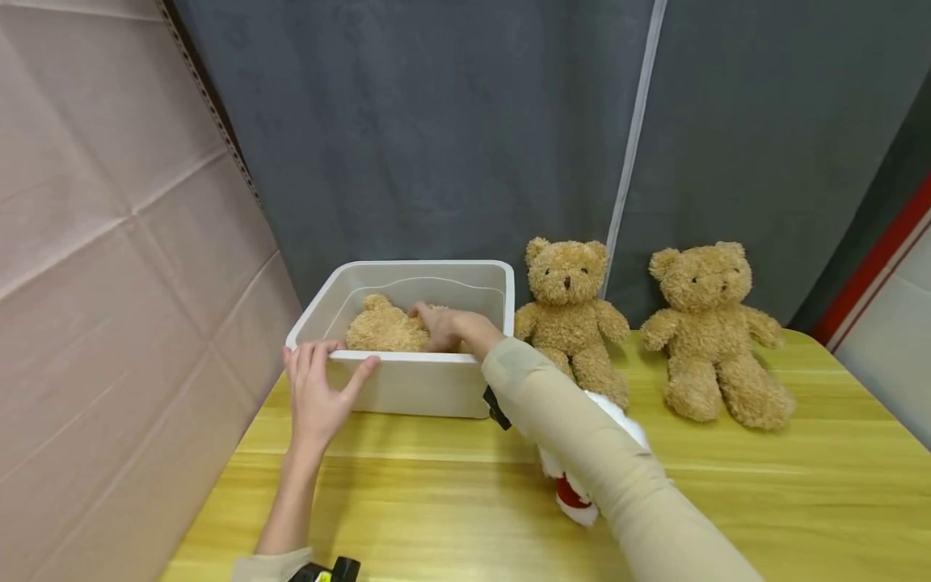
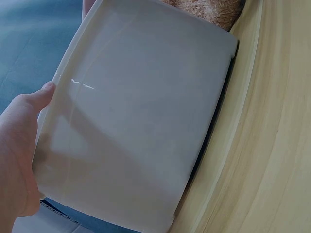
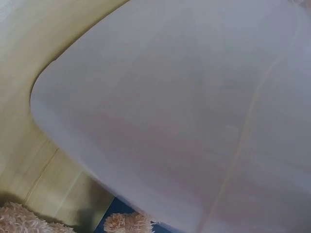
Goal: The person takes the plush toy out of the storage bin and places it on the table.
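Observation:
A white plastic bin [image 1: 418,386] stands on the table with a brown teddy bear [image 1: 385,327] lying inside. At the bin's front left corner my left hand [image 1: 318,396] grips the rim, its thumb over the front edge and the other fingers along the left side. My right hand [image 1: 451,327] reaches over the front right rim into the bin, right at the bear. Its lower fingers are hidden behind the bin's front wall and the fur, so I cannot tell whether they grip the bear. The right wrist view shows mostly the bin's outer wall [image 3: 146,97].
Two brown teddy bears, one close beside the bin [image 1: 570,323] and one farther right [image 1: 709,331], sit against the grey curtain [image 1: 436,137]. A white and red plush item [image 1: 575,493] lies partly under my right forearm. A pinkish covered wall [image 1: 124,307] borders the left side.

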`<state>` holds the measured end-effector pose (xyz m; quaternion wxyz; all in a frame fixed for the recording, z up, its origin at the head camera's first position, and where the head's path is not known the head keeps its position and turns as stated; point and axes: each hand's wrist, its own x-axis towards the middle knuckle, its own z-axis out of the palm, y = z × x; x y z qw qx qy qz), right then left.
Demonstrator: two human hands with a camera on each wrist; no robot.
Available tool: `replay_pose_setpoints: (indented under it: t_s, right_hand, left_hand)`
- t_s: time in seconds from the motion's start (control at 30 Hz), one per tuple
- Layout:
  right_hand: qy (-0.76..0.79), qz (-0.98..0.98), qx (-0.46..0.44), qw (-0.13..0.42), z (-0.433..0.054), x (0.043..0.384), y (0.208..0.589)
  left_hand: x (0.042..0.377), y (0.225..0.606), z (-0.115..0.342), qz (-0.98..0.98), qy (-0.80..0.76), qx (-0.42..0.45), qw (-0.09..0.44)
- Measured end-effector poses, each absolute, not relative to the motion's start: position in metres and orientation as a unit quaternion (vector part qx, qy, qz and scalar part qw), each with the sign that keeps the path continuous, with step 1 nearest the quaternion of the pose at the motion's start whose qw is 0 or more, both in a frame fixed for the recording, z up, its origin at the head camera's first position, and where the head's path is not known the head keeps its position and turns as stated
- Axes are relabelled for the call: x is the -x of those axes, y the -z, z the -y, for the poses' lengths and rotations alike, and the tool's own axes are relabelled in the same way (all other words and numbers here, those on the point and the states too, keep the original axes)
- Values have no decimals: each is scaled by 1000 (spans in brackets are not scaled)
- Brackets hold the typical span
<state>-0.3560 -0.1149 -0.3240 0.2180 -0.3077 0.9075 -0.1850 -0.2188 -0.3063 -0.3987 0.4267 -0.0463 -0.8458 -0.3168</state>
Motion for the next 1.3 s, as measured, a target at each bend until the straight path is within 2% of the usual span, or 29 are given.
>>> replay_pose_setpoints:
  t_s: [0.17,0.43,0.9,1.17,1.23,1.3]
  right_hand:
    - [187,-906,320,202,118,356,324]
    - [218,-909,324,146,118,358,325]
    - [276,-889,364,-15,125,362,320]
    - [317,-859,372,-152,123,359,315]
    - [294,-859,391,-149,124,356,315]
    - [267,-864,409,-122,126,353,316]
  left_hand:
    - [219,400,306,845,318,43,429]
    - [220,405,306,843,315,44,434]
    - [220,404,304,843,314,47,435]
    - [219,407,304,846,316,43,427]
    - [218,406,304,846,316,43,428]
    - [219,406,303,845,314,44,430]
